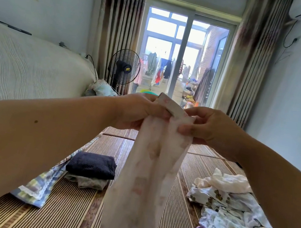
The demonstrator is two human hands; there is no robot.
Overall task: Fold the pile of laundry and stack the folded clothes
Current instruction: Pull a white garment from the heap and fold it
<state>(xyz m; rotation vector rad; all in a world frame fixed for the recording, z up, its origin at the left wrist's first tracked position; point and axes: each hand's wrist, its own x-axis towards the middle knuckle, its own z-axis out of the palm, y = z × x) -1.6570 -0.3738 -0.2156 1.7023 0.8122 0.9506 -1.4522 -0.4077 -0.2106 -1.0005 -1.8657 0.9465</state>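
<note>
Above the striped mat (71, 209), the left hand (142, 112) and the right hand (208, 131) pinched the top edge of a pale pink cloth (148, 172). It hung straight down, maybe little trousers. A folded stack (91, 165) sat left, a messy pile (228, 215) right.

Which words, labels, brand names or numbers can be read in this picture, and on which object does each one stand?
On the standing fan, the yellow label at the hub: too small and blurred to read.
On the pale garment: only faint printed shapes, no letters that can be read.
Nothing else in view shows readable text.
</note>
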